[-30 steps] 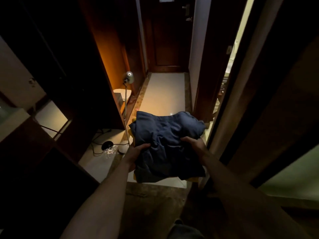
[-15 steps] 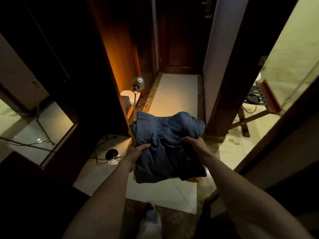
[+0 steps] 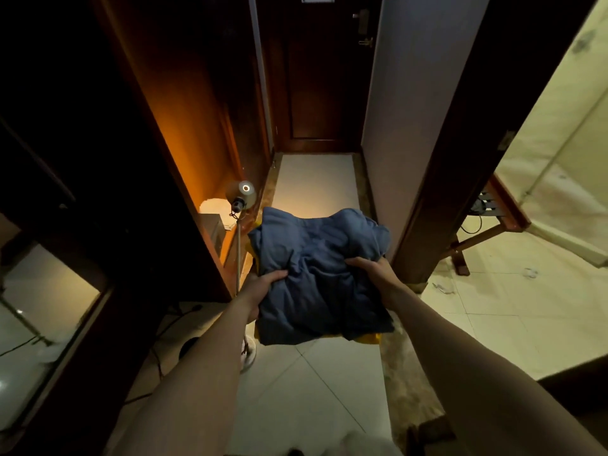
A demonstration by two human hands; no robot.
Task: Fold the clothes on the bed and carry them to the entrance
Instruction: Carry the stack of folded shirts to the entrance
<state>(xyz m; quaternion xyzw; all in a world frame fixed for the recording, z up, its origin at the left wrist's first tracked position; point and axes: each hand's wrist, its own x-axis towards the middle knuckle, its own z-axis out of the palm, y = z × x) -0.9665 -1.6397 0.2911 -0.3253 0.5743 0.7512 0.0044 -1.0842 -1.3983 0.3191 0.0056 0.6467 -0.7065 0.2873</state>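
Observation:
A stack of folded clothes is held out in front of me over the tiled floor. The top piece is a dark blue garment [image 3: 316,271], and a yellow garment [image 3: 370,339] peeks out beneath it at the lower right. My left hand [image 3: 263,287] grips the stack's left edge, thumb on top. My right hand [image 3: 373,269] grips the right edge, fingers curled over the blue cloth. A dark wooden entrance door [image 3: 316,77] stands at the far end of the narrow hallway.
A standing lamp [image 3: 241,195] glows beside a wooden cabinet [image 3: 184,143] on the left, with cables on the floor below. A wall corner and door frame [image 3: 437,166] lie to the right. Beyond it a wooden luggage rack [image 3: 487,225] stands on pale tiles.
I have walked forward along the hallway. The door, lamp and right-hand room have come closer and wider into view. Both hands keep the same hold on the stack.

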